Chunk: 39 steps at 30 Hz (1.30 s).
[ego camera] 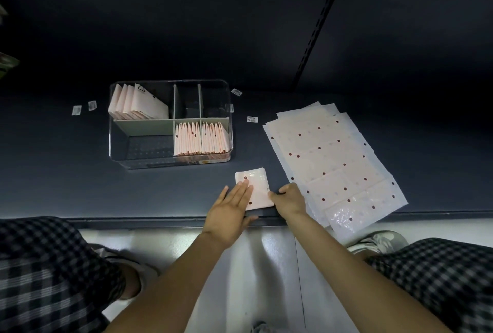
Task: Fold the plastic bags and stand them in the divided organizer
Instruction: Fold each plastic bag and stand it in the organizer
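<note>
the dark table [80, 180] is the biggest thing here, and both hands work at its near edge. just to the right of the right hand [289, 199] lies a stack of flat plastic bags [336, 162], pale with dark red dots, spread out and not folded yet. up and to the left of the left hand [229, 212] stands the clear divided organizer [170, 123]. folded bags stand in its far left part and fill its near right parts. the near left part and the small far right parts look empty.

between the two hands sits the small folded bag [254, 188], lying flat on the table. the left hand is wide and flat, with straight fingers pressing down on the left side of the bag. the right hand is curled at the bag's right edge and seems to pinch that edge, but the fingertips are hard to see.

this looks like the pressing part of the fold. to do it well, the flat hand should push the air out and rub along the crease so the bag stays thin and square. the other hand should keep the edges lined up so they do not slip, since the plastic looks smooth. a tight, even fold should help the bag stand up in the organizer and not flop open.
</note>
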{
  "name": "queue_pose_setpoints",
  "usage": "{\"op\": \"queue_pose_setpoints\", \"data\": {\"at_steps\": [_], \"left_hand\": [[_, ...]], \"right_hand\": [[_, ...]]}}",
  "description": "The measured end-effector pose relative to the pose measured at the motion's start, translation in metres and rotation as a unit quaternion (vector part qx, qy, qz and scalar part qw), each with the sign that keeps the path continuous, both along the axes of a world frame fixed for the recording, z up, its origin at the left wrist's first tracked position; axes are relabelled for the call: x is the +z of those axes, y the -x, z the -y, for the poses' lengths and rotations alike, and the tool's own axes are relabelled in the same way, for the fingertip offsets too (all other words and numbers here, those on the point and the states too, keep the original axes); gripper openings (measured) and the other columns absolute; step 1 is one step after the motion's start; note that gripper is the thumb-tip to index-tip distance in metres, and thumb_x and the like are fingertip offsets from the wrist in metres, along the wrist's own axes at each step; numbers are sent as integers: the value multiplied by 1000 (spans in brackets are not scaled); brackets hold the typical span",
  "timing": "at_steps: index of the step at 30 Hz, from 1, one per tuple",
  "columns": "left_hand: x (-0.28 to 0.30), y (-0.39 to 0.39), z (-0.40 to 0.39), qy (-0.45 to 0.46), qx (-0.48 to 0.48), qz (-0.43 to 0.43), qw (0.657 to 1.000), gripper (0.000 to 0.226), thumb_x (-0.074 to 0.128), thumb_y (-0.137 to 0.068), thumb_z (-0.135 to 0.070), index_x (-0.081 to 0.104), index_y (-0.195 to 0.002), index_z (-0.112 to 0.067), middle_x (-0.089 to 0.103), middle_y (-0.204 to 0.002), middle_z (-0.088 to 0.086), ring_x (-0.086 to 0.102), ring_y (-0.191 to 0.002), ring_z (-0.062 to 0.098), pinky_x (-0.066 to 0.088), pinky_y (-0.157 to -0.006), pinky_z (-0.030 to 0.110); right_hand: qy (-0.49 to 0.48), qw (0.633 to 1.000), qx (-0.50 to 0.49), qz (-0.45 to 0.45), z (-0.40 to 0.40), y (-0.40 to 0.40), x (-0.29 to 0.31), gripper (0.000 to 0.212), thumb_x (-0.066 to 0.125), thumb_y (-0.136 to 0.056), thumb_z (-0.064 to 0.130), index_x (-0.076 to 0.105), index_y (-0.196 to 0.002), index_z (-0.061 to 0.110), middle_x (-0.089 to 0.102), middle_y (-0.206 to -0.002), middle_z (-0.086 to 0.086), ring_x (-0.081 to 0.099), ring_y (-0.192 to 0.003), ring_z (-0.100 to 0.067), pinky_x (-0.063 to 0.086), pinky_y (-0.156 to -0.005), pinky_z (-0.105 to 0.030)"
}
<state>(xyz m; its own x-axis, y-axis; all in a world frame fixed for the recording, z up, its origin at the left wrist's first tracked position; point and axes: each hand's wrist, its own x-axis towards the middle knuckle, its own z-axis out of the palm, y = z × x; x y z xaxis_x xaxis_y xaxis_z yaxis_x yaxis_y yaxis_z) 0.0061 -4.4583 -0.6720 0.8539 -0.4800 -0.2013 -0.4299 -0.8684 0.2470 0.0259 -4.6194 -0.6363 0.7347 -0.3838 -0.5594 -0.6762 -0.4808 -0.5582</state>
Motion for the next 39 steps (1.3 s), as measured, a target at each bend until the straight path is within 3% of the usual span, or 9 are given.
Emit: {"op": "queue_pose_setpoints", "data": {"at_steps": [4,6,10,13,17,22,26,31,39], "left_hand": [[16,-12,-11,35,-14,3,999,63,35,-95,-3,14,-151,-24,12,-158,-5,14,-144,6,-10,-114,23],[26,-19,-14,50,-23,-5,998,67,36,-90,4,23,-148,-26,24,-156,-6,23,-142,10,-1,-115,23],[64,-36,-14,42,-66,-54,995,55,41,-91,-1,39,-140,-27,48,-141,6,30,-138,29,33,-105,38],[99,-54,-21,27,-112,-64,991,40,43,-91,-5,49,-129,-17,60,-115,19,51,-116,35,44,-85,41],[130,-77,-48,203,-27,-148,968,15,51,-94,-17,63,-98,-9,65,-90,14,57,-83,24,42,-74,34],[133,-96,-90,358,75,-243,898,6,65,-85,-6,70,-81,-8,71,-79,4,61,-70,2,44,-67,18],[129,-122,-116,373,160,-133,904,7,66,-86,-14,70,-88,-9,71,-83,4,61,-75,10,49,-72,32],[115,-143,-161,127,307,152,931,23,55,-91,-24,64,-112,-25,58,-120,0,44,-111,22,36,-87,35],[86,-149,-178,105,350,164,916,24,49,-94,-27,66,-110,-26,48,-123,-2,35,-112,22,26,-91,32]], "right_hand": [[-37,999,28,25,4,-2,14,28,62,-87,21,40,-71,14,41,-72,2,42,-72,-18,33,-61,-23],[50,987,118,93,3,1,30,24,60,-88,37,50,-86,16,52,-81,2,48,-85,-23,40,-70,-27],[185,850,470,148,-2,1,62,83,63,-81,53,26,-146,17,46,-139,-4,39,-129,-22,33,-104,-32],[268,796,531,109,-9,-9,77,47,51,-94,27,39,-138,19,62,-115,-12,55,-107,-31,41,-80,-34],[117,860,481,127,-20,-35,106,16,47,-96,16,60,-88,10,60,-76,-6,56,-78,-29,40,-66,-35],[-140,924,330,137,-40,-71,146,15,55,-93,9,68,-85,9,70,-84,-3,68,-79,-12,59,-68,-28],[-44,925,331,180,-71,-105,157,13,65,-85,14,68,-72,14,70,-78,-6,71,-75,-21,60,-72,-41],[30,918,258,300,-140,-154,148,12,60,-88,17,64,-98,10,69,-101,-8,67,-81,-15,60,-66,-36],[265,860,345,267,-222,-194,99,19,50,-92,15,50,-108,4,66,-99,-18,65,-86,-37,50,-63,-38]]}}
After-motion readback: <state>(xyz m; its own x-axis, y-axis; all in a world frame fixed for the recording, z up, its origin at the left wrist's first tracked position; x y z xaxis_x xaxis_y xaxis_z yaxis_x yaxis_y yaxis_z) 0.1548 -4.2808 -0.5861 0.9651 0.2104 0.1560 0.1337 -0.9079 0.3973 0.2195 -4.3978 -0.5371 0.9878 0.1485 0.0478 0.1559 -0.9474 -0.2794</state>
